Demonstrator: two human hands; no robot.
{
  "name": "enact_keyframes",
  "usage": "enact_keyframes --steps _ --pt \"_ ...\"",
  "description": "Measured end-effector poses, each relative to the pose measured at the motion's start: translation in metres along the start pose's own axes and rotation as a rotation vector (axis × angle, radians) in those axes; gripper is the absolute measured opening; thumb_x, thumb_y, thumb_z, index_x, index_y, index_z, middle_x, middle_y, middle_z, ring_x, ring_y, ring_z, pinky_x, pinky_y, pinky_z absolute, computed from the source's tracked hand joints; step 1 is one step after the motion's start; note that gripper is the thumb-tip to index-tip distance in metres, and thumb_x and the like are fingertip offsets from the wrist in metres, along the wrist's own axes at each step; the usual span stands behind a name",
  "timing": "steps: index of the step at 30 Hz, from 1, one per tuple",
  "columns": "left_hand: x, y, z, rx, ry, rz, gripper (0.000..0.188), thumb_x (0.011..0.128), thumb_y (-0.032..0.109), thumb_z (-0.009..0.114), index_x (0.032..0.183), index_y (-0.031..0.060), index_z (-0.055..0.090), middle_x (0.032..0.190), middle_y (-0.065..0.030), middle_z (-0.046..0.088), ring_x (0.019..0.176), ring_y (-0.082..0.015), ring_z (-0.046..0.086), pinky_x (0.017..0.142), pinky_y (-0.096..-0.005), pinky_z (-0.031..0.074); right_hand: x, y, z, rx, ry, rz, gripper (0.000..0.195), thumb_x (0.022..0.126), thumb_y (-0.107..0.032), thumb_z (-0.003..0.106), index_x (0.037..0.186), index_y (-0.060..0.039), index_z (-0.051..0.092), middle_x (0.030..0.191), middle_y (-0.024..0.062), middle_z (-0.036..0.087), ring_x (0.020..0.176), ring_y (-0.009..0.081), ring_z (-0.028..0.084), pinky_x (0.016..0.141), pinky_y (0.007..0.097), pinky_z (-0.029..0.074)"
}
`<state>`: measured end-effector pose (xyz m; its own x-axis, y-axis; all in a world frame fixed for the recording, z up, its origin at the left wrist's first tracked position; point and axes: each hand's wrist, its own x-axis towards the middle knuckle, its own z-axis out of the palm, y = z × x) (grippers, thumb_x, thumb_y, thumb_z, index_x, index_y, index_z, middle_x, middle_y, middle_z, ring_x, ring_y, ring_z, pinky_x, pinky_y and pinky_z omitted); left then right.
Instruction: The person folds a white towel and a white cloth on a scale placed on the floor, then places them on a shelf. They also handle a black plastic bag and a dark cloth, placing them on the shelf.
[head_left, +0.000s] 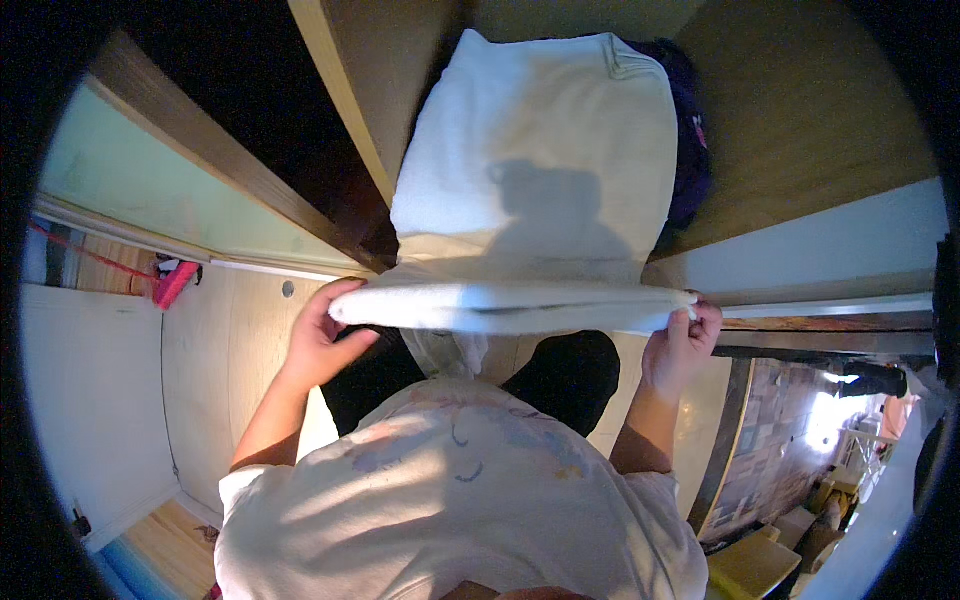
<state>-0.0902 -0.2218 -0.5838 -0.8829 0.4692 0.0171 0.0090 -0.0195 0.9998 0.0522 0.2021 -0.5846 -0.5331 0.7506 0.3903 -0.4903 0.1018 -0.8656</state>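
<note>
A white cloth, perhaps a towel or garment, is stretched level in front of me as a thick folded band (525, 307). Its left end is in my left hand (322, 337), with the fingers behind and the thumb in front. My right hand (679, 345) pinches the other end between thumb and fingers. Just beyond the band, folded white fabric (465, 165) lies flat inside a wooden compartment, with shadows across it. Whether band and flat fabric are one piece, I cannot tell. Thin whitish material (446, 352) hangs below the band.
Dark purple fabric (690, 165) lies under the white pile's right side. A wooden partition (341, 97) and a brown side panel (810, 127) flank it. On the left, a pink object (176, 285) is by a white door (97, 390). A pale wood floor (247, 322) shows below.
</note>
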Motion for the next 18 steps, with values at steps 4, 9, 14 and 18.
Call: enact_keyframes --steps 4,9,14,18 --pt "0.028 0.003 0.018 0.916 0.084 0.444 0.042 0.079 -0.004 0.069 0.12 0.0043 0.061 0.114 -0.018 0.066 0.104 -0.039 0.065 0.088 -0.0393 0.053 0.009 0.017 -0.007 -0.126 0.157 -0.012 0.022 0.093 -0.003 0.068 0.108 -0.0079 0.054 0.113 0.0097 0.06 0.098 0.0154 0.057 0.089 0.0299 0.047" --pt "0.078 0.034 0.078 -0.04 0.247 0.046 0.031 0.098 -0.003 0.049 0.128 0.0036 0.042 0.105 -0.012 0.062 0.081 -0.0139 0.067 0.057 -0.022 0.053 0.028 0.019 0.015 -0.346 0.252 -0.197 0.02 0.095 -0.007 0.067 0.109 -0.0054 0.052 0.111 0.0108 0.059 0.098 0.0171 0.057 0.091 0.0307 0.046" --pt "0.136 0.02 0.095 0.035 0.389 0.372 0.026 0.099 0.002 0.051 0.124 0.0003 0.044 0.107 -0.0119 0.061 0.093 -0.0174 0.065 0.081 -0.0309 0.054 0.074 0.049 0.029 -0.585 0.294 -0.578 0.021 0.094 -0.007 0.068 0.109 -0.0033 0.054 0.11 0.0148 0.059 0.103 0.0255 0.057 0.094 0.0366 0.047" --pt "0.181 0.043 0.104 0.359 0.555 0.496 0.026 0.097 0.005 0.054 0.12 -0.0051 0.046 0.109 -0.0184 0.06 0.1 -0.0255 0.064 0.089 -0.0346 0.05 0.116 0.026 0.066 -0.869 0.258 -0.534 0.021 0.094 -0.016 0.067 0.107 -0.0016 0.059 0.105 0.0168 0.064 0.099 0.0331 0.062 0.088 0.0408 0.05"
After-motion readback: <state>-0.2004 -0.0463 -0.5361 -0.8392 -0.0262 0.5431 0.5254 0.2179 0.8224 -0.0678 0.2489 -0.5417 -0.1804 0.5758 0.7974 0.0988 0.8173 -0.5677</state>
